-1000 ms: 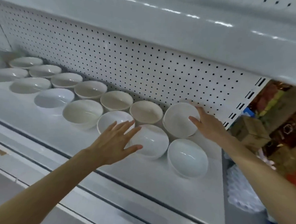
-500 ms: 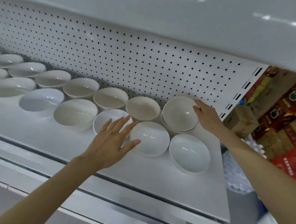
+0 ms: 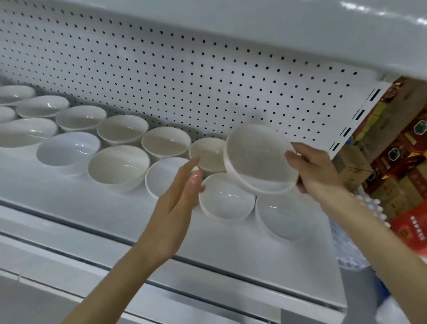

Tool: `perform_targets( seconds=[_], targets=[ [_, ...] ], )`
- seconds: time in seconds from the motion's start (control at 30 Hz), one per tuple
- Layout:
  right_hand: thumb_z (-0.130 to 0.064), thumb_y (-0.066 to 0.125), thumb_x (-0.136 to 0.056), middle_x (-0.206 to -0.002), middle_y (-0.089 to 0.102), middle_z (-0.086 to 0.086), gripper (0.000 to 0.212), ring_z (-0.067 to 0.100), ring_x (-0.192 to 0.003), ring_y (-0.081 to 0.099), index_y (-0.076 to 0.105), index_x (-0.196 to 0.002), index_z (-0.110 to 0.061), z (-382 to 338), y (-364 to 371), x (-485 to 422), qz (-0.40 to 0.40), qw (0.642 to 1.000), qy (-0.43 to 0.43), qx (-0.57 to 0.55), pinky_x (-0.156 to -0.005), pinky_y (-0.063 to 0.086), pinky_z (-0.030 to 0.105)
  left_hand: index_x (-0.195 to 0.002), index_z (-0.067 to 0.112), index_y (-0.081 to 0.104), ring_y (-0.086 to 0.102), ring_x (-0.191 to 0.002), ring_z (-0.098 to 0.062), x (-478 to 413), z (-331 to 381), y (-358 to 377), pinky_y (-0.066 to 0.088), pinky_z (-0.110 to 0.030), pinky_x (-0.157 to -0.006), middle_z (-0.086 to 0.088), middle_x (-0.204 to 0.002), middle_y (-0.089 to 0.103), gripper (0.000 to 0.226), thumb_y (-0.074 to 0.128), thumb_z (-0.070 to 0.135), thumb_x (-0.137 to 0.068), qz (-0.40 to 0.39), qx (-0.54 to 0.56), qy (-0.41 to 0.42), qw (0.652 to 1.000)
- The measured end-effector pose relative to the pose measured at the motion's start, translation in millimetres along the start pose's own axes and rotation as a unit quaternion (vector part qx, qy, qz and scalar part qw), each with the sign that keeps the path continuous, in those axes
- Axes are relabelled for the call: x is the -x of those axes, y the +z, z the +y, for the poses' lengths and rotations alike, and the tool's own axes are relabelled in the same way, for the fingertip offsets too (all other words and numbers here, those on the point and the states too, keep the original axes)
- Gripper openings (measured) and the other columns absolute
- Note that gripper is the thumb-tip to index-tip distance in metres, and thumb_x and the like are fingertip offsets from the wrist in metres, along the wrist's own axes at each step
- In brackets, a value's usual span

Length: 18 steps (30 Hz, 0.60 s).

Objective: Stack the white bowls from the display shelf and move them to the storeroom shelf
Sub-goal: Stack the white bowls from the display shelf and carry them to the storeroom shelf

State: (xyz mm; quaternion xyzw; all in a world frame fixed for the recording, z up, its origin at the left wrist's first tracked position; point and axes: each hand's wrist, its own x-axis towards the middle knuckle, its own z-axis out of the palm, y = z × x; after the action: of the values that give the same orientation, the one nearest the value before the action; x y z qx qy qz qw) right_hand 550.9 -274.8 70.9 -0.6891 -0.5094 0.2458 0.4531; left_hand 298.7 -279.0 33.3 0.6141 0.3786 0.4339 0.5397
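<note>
Several white bowls stand in two rows on the white display shelf (image 3: 103, 204). My right hand (image 3: 313, 168) grips the rim of one white bowl (image 3: 258, 157) and holds it tilted in the air above the shelf's right end. Below it sit two front-row bowls, one (image 3: 226, 198) in the middle and one (image 3: 283, 214) at the far right. My left hand (image 3: 176, 204) hovers open, fingers straight, just left of the middle bowl and over another bowl (image 3: 163, 176). A cream bowl (image 3: 208, 152) stands behind, partly hidden by the lifted one.
A perforated white back panel (image 3: 188, 79) closes the shelf behind, and an upper shelf (image 3: 242, 17) overhangs it. Brown and red cartons (image 3: 405, 155) are stacked to the right past the shelf end. The shelf's front edge (image 3: 225, 271) runs below my wrists.
My right hand has lifted the back-right bowl off the shelf and tipped it toward me. My left hand has turned edge-on and risen slightly.
</note>
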Motion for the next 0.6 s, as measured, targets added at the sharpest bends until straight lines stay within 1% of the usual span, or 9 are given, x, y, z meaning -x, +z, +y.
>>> perform_targets(
  seconds=[0.07, 0.1, 0.2, 0.27, 0.33, 0.37, 0.43, 0.5, 0.6],
  targets=[
    [-0.010, 0.050, -0.095, -0.046, 0.042, -0.001, 0.017, 0.009, -0.033, 0.031, 0.065, -0.088, -0.003, -6.7, 15.2, 25.0, -0.016, 0.999, 0.018, -0.028, -0.034, 0.025, 0.016, -0.130, 0.055, 0.043, 0.065, -0.107, -0.002, 15.3, -0.5, -4.4, 0.055, -0.028, -0.090, 0.021, -0.129, 0.058, 0.060, 0.038, 0.074, -0.073, -0.025, 0.030, -0.031, 0.999],
    [-0.008, 0.051, -0.095, -0.046, 0.042, -0.001, 0.018, 0.009, -0.033, 0.031, 0.065, -0.085, -0.002, -8.0, 23.6, 37.0, -0.023, 0.999, 0.023, -0.038, -0.033, 0.025, 0.016, -0.129, 0.058, 0.044, 0.067, -0.105, -0.004, 22.5, -1.6, -6.7, 0.057, -0.028, -0.085, 0.021, -0.127, 0.059, 0.062, 0.038, 0.075, -0.070, -0.035, 0.038, -0.048, 0.998],
    [-0.010, 0.051, -0.095, -0.043, 0.039, -0.008, 0.026, 0.013, -0.038, 0.033, 0.065, -0.075, -0.018, -6.0, 48.2, 68.9, -0.058, 0.996, 0.039, -0.060, -0.034, 0.026, 0.016, -0.123, 0.063, 0.046, 0.074, -0.088, -0.017, 40.6, -7.7, -14.6, 0.060, -0.030, -0.071, 0.021, -0.116, 0.065, 0.057, 0.037, 0.077, -0.068, -0.044, 0.030, -0.092, 0.994],
    [-0.011, 0.051, -0.095, -0.045, 0.039, -0.009, 0.030, 0.013, -0.042, 0.033, 0.063, -0.070, -0.022, -2.0, 62.1, 85.2, -0.074, 0.993, 0.060, -0.071, -0.037, 0.026, 0.017, -0.130, 0.050, 0.047, 0.074, -0.073, -0.025, 49.7, -11.4, -18.5, 0.060, -0.032, -0.063, 0.010, -0.109, 0.068, 0.058, 0.037, 0.077, -0.079, -0.034, 0.026, -0.122, 0.992],
    [-0.011, 0.051, -0.094, -0.047, 0.040, -0.009, 0.024, 0.008, -0.042, 0.035, 0.065, -0.076, -0.019, 2.0, 74.9, 97.6, -0.076, 0.990, 0.083, -0.082, -0.038, 0.027, 0.017, -0.131, 0.035, 0.049, 0.072, -0.064, -0.026, 55.8, -16.2, -22.0, 0.060, -0.033, -0.059, -0.004, -0.098, 0.069, 0.059, 0.038, 0.071, -0.086, -0.008, 0.038, -0.159, 0.987],
    [-0.011, 0.051, -0.094, -0.048, 0.042, -0.009, 0.021, 0.007, -0.042, 0.036, 0.066, -0.082, -0.018, 4.0, 81.1, 103.0, -0.076, 0.989, 0.093, -0.085, -0.038, 0.028, 0.018, -0.130, 0.031, 0.051, 0.071, -0.061, -0.026, 58.0, -19.5, -23.8, 0.060, -0.034, -0.058, -0.005, -0.091, 0.069, 0.060, 0.038, 0.065, -0.082, 0.005, 0.044, -0.177, 0.983],
    [-0.011, 0.051, -0.095, -0.052, 0.046, -0.006, 0.018, 0.006, -0.043, 0.038, 0.068, -0.092, -0.015, 7.2, 92.5, 112.4, -0.072, 0.988, 0.104, -0.091, -0.039, 0.030, 0.018, -0.125, 0.026, 0.055, 0.070, -0.060, -0.029, 61.7, -27.9, -27.3, 0.059, -0.035, -0.057, 0.000, -0.081, 0.070, 0.058, 0.039, 0.058, -0.080, 0.027, 0.061, -0.200, 0.978],
    [-0.012, 0.051, -0.094, -0.057, 0.047, 0.000, 0.019, 0.009, -0.046, 0.038, 0.068, -0.096, -0.017, 10.4, 102.6, 119.6, -0.072, 0.987, 0.109, -0.093, -0.041, 0.032, 0.018, -0.124, 0.026, 0.058, 0.071, -0.064, -0.033, 64.9, -34.9, -30.4, 0.059, -0.034, -0.056, -0.001, -0.089, 0.071, 0.051, 0.042, 0.053, -0.084, 0.044, 0.081, -0.213, 0.973],
    [-0.014, 0.051, -0.093, -0.059, 0.048, 0.003, 0.020, 0.012, -0.048, 0.039, 0.068, -0.096, -0.025, 14.9, 113.5, 125.8, -0.072, 0.987, 0.122, -0.070, -0.042, 0.033, 0.022, -0.128, 0.032, 0.054, 0.072, -0.065, -0.034, 68.0, -45.5, -35.5, 0.059, -0.033, -0.056, -0.005, -0.106, 0.067, 0.032, 0.041, 0.036, -0.099, 0.055, 0.075, -0.209, 0.974]
  ],
)
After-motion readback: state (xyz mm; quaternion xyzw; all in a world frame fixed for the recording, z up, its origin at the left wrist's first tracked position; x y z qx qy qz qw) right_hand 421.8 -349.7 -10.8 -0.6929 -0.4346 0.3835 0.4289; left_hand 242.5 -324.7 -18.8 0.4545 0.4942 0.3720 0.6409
